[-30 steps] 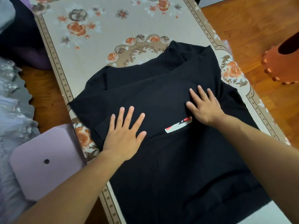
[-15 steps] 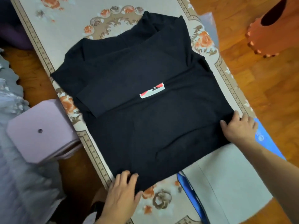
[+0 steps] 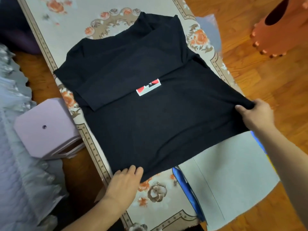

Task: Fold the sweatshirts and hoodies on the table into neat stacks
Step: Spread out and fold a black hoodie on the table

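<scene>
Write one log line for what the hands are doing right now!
step: bottom-hem fold | left hand: grips hem corner | right hand: grips other corner | black sweatshirt: flat on table

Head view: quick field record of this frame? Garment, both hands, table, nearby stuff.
garment: black sweatshirt lying flat on the table, sleeves folded in across the body, small white and red label showing
left hand: left hand gripping the near hem corner
right hand: right hand gripping the other hem corner, slightly lifted
table: floral tablecloth
also on table: grey sheet and blue item, near edge
nearby: lilac stool, orange stool
</scene>
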